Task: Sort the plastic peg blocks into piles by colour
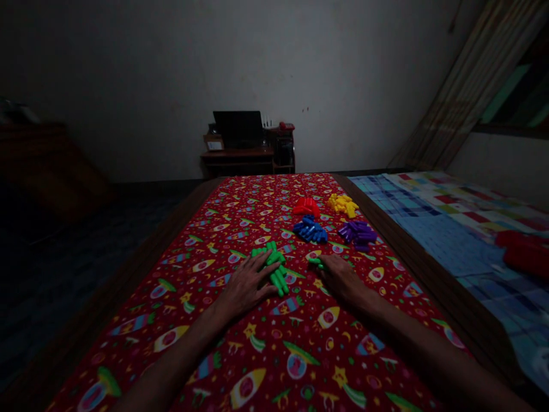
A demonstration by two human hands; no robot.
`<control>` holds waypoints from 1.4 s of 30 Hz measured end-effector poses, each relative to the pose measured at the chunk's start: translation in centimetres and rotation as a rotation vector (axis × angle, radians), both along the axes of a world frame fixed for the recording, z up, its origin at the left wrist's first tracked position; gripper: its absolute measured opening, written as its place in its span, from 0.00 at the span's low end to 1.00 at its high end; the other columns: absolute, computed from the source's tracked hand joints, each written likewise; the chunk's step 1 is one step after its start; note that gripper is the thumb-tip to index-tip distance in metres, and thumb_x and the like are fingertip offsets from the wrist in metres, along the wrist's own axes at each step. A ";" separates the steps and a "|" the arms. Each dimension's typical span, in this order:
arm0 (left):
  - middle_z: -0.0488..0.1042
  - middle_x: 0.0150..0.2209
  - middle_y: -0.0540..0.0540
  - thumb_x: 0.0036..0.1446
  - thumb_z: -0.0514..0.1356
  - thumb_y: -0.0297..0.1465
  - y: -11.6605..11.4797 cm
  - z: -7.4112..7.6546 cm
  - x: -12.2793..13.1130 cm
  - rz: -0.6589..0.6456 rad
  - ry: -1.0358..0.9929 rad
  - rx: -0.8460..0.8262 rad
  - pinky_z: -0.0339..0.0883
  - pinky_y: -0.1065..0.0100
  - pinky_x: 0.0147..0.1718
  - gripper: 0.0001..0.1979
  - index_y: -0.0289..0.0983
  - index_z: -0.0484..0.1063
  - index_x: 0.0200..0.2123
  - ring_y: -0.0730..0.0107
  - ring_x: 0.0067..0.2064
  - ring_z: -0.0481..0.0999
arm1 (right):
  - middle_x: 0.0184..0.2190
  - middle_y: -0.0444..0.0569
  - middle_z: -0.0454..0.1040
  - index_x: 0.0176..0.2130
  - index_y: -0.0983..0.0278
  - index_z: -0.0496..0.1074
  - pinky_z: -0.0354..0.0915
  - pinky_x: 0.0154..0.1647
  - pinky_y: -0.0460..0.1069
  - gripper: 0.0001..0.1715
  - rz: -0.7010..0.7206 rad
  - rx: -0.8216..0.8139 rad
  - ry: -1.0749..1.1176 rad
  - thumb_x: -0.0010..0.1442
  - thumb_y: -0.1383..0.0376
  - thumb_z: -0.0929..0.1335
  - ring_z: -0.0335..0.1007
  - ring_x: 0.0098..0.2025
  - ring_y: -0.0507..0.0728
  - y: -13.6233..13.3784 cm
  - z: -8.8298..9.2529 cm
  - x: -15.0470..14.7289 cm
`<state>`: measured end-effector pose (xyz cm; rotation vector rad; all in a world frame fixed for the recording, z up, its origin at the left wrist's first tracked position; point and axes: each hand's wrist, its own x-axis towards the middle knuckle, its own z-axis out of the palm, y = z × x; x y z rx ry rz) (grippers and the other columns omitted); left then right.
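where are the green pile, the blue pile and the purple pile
green pile [278, 274], head view, heap's middle
blue pile [309, 230], head view, heap's middle
purple pile [358, 233], head view, heap's middle

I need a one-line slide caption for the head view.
Left hand on green pile, right hand touching a green piece; red pile, yellow pile, blue pile, purple pile beyond.

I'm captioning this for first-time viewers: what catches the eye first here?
The red rocket-print cloth glows in a dim room. Toward its far end sit a red pile, yellow pile, blue pile and purple pile of plastic pieces. Nearer, the left hand lies against a green pile and the right hand touches a loose green piece.
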<state>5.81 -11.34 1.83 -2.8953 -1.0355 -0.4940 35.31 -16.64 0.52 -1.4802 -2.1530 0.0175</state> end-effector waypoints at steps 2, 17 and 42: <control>0.54 0.67 0.45 0.65 0.51 0.41 0.1 -0.3 -0.3 0.003 -0.011 0.015 0.58 0.49 0.60 0.23 0.50 0.59 0.63 0.54 0.64 0.59 | 0.37 0.54 0.73 0.43 0.64 0.69 0.62 0.37 0.50 0.11 -0.095 0.019 -0.066 0.65 0.64 0.61 0.67 0.37 0.57 -0.2 0.2 1.5; 0.45 0.69 0.42 0.66 0.47 0.31 -0.5 -0.3 -0.2 0.028 -0.190 0.013 0.59 0.52 0.61 0.20 0.41 0.63 0.59 0.54 0.67 0.54 | 0.50 0.57 0.72 0.50 0.64 0.69 0.64 0.50 0.55 0.14 0.120 0.267 -0.208 0.64 0.66 0.63 0.67 0.49 0.60 -1.0 2.1 -1.4; 0.65 0.61 0.42 0.66 0.47 0.30 -0.2 -0.8 -0.5 -0.031 -0.262 -0.025 0.61 0.48 0.60 0.16 0.40 0.70 0.52 0.57 0.65 0.59 | 0.36 0.51 0.77 0.41 0.65 0.73 0.66 0.38 0.47 0.14 0.213 0.021 0.242 0.66 0.65 0.60 0.72 0.36 0.54 -0.1 2.3 -2.6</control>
